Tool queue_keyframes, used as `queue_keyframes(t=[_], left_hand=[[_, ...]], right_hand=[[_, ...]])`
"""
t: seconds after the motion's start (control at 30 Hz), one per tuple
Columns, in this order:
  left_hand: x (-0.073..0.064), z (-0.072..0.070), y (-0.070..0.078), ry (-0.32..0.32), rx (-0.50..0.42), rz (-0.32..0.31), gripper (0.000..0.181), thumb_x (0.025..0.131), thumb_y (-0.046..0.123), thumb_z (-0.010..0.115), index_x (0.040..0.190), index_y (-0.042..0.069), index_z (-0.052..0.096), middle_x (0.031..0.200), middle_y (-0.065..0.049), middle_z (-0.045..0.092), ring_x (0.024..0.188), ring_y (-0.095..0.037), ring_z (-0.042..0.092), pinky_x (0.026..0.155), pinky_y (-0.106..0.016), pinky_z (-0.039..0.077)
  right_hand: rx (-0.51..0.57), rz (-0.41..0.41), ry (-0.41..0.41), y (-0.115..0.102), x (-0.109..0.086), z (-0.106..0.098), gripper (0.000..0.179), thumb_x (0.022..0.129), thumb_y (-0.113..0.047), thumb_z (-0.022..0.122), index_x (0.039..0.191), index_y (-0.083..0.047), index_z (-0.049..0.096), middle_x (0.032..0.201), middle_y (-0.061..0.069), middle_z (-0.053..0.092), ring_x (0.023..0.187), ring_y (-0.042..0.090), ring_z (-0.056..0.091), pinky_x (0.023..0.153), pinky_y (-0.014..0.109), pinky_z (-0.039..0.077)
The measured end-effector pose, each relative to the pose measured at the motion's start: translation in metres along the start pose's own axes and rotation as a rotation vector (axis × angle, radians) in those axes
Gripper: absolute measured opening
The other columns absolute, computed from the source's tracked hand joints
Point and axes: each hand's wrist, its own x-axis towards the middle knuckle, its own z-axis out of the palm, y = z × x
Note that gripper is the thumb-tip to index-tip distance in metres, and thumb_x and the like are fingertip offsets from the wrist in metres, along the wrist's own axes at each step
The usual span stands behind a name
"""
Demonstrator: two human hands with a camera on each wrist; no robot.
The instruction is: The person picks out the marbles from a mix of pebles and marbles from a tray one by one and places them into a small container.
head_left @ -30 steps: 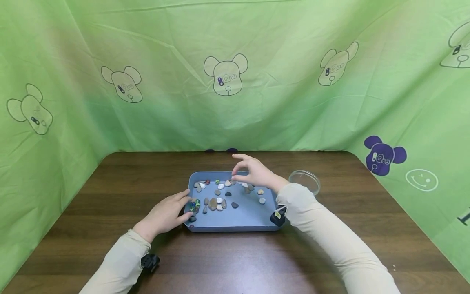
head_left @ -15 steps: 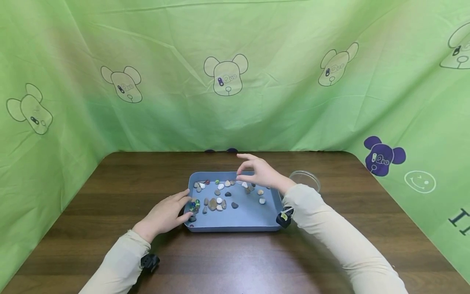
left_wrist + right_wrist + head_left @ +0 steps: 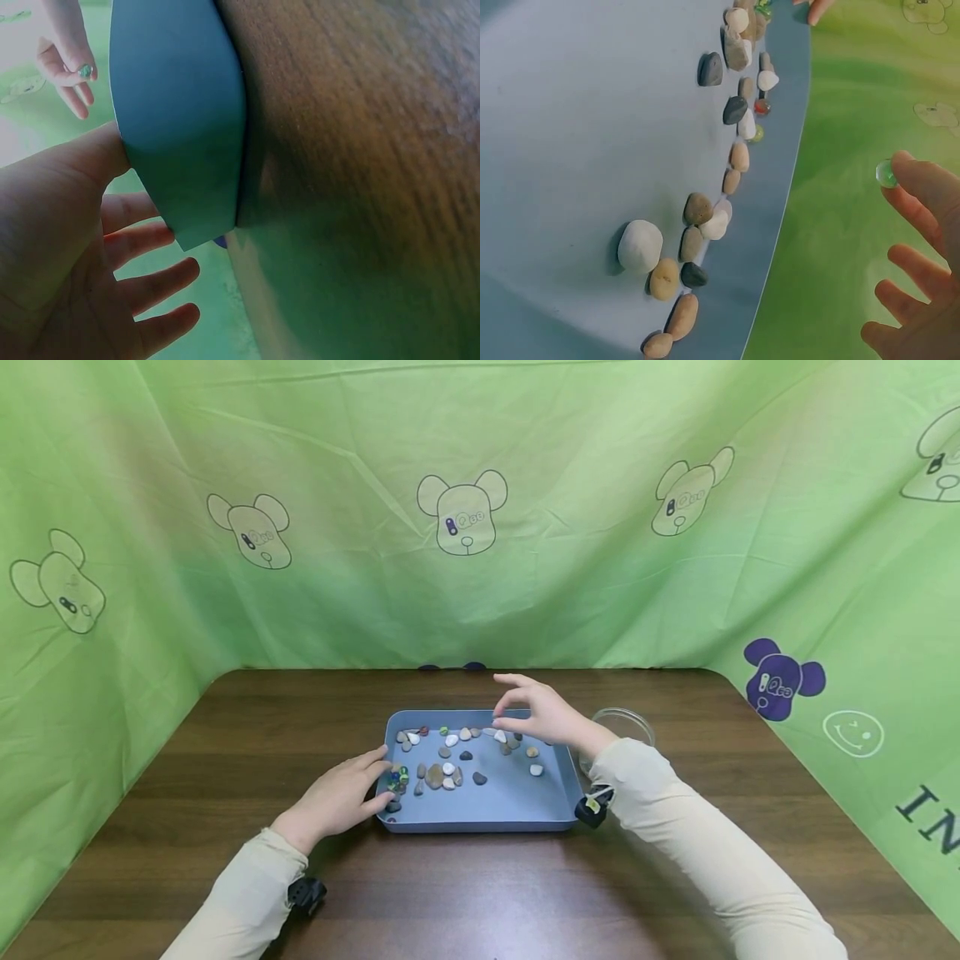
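Tray (image 3: 517, 802): stones (image 3: 435, 777), marbles (image 3: 403, 775)
Left hand (image 3: 337, 797): fingers spread, touching tray
Right hand (image 3: 549, 714): pinching green marble (image 3: 886, 174)
Dish (image 3: 624, 712): on counter (image 3: 465, 893)

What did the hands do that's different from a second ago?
The right hand moved right, over the far side of the blue tray. It pinches a greenish glass marble; I can't tell from the earlier pictures if it already had it. The left hand stayed at the tray's left edge, and the pebbles look unmoved.

Right hand (image 3: 939, 283) pinches a marble (image 3: 886, 174) (greenish, see-through).
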Motion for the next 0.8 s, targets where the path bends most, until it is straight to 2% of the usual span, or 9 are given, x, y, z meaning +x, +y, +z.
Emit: queue_keyframes(t=[0.3, 0.8], left_hand=[[0.001, 0.0, 0.0, 0.003, 0.001, 0.006, 0.047, 0.091, 0.032, 0.057, 0.127, 0.002, 0.055, 0.144, -0.02, 0.042, 0.129, -0.035, 0.045, 0.105, -0.048, 0.039], [0.0, -0.001, 0.001, 0.003, 0.007, 0.011, 0.046, 0.091, 0.032, 0.057, 0.126, 0.003, 0.056, 0.143, -0.02, 0.043, 0.128, -0.036, 0.047, 0.104, -0.049, 0.04]], right_hand=[[-0.002, 0.01, 0.005, 0.003, -0.008, -0.005, 0.015, 0.084, -0.026, 0.069, 0.086, -0.012, 0.069, 0.145, 0.016, 0.042, 0.132, 0.037, 0.041, 0.106, 0.052, 0.037], [-0.006, -0.006, 0.044, 0.01, -0.018, -0.013, 0.01, 0.083, -0.023, 0.07, 0.085, -0.014, 0.069, 0.143, 0.018, 0.044, 0.13, 0.04, 0.043, 0.103, 0.055, 0.038]])
